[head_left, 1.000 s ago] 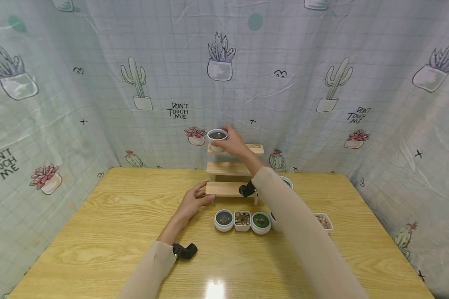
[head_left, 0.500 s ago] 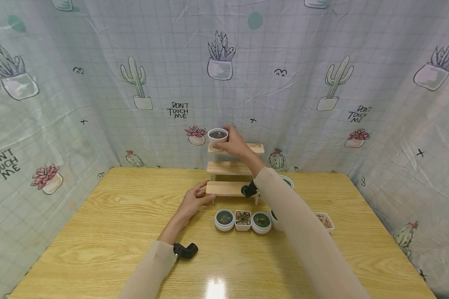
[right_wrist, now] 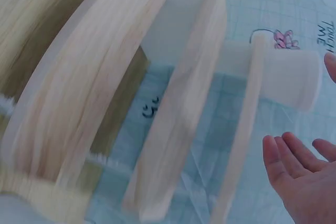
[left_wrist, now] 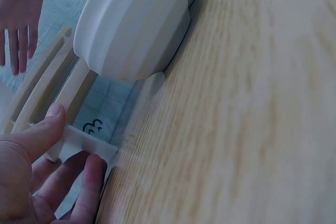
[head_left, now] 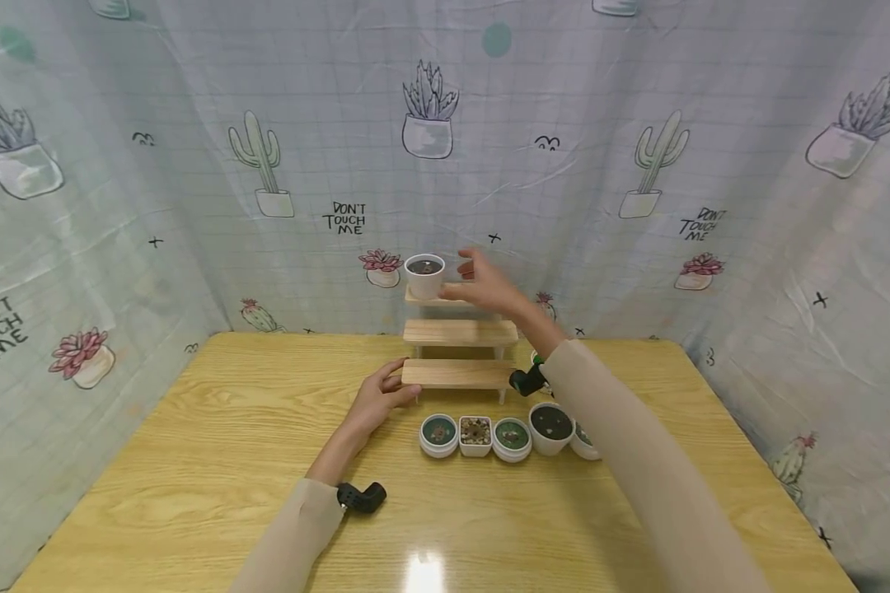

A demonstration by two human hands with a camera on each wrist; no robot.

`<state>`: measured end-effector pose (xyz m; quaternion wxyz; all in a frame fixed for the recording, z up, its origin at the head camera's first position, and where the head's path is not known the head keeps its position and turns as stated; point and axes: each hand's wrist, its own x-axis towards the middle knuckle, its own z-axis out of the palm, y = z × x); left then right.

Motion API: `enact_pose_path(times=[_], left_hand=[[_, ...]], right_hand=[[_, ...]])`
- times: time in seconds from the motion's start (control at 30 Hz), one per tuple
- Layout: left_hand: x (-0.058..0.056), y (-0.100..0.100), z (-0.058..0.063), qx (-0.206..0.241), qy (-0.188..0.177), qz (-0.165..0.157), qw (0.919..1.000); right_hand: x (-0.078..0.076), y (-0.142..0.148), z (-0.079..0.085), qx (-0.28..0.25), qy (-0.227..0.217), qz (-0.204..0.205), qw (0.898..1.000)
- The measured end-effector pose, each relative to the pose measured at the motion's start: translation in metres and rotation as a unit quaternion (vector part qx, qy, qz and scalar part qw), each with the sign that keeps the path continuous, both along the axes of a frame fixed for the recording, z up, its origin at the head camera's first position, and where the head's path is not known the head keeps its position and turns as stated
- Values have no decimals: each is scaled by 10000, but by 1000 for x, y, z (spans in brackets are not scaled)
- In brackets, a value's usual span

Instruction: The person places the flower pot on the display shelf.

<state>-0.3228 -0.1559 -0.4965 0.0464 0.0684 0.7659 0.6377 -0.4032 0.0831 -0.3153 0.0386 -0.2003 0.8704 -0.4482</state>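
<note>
A three-step wooden stand (head_left: 460, 374) with white legs stands on the table. On the left end of its top step sits an upright white pot (head_left: 425, 284) with dark filling, also visible in the right wrist view as a pale pot (right_wrist: 291, 80). Just right of that pot, my right hand (head_left: 489, 287) is held with fingers spread, holding nothing. My left hand (head_left: 374, 403) grips the left end of the bottom step; in the left wrist view, its thumb (left_wrist: 44, 132) lies on the step and its fingers are by the white leg.
In front of the stand is a row of white pots: a round one (head_left: 439, 449), a square one (head_left: 475, 450) with pebbles, another round one (head_left: 512, 453) and a taller one (head_left: 551, 445). A further pot (head_left: 584, 450) is partly behind my right sleeve. A patterned curtain (head_left: 311, 165) hangs behind.
My right hand has let go of the white pot and drawn back to the right, leaving it on the top step. The left hand keeps its grip on the stand.
</note>
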Motion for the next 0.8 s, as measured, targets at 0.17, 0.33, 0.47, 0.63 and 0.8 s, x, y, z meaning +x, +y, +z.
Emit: enact_pose_path(times=[0.17,0.33,0.47,0.63,0.8], left_hand=[[-1,0,-1,-40,77,-67,9999],[0,0,-2,-63,69,-11,10000],[2,-1,-3,-52,47,-2,10000],[3,-1,-2,-67,75,-34,9999],[0,-1,0,-49,91,-68,9999]], right_hand=[[15,26,6,191,137,-93,9997],[30,53,0,247,334,-32,9991],[40,75,-11,238,331,33,9992],[47,100,-25,326,284,8,9991],[47,119,-37,388,248,-39,9989]])
